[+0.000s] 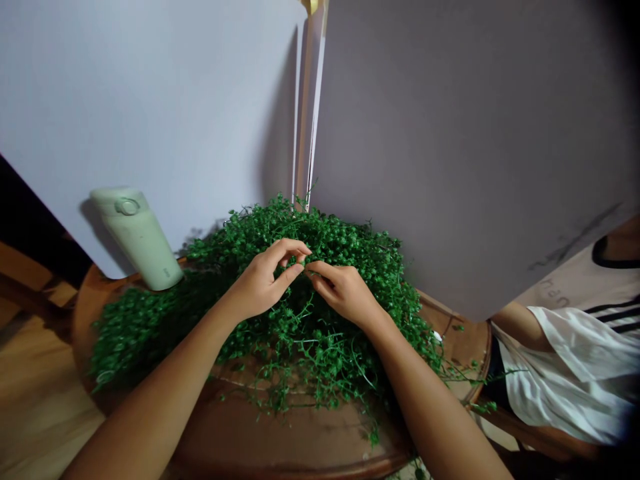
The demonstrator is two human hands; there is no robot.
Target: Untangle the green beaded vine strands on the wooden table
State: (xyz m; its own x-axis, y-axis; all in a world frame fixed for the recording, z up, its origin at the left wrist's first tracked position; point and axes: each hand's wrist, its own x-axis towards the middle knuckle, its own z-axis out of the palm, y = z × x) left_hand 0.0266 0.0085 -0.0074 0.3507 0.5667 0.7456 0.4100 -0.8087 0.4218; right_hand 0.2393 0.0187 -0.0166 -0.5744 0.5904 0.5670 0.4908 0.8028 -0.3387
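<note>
A large heap of green leafy sprigs (350, 247) spreads over a round brown wooden table (280, 433). Above the middle of the heap, my left hand (267, 277) has its thumb and curled fingers close together, with a tiny bit of green near the tips. Just to the right, my right hand (345, 290) pinches thumb against forefinger, its fingertips almost meeting those of the left. Whatever lies between the right fingertips is too small to make out. Loose stems trail toward the table's front edge.
A pale green bottle (143, 240) stands tilted in view at the table's left back. Two tall boards, one light (150, 87) and one grey (450, 133), meet behind the heap. At the right sits a person in a white shirt (565, 360).
</note>
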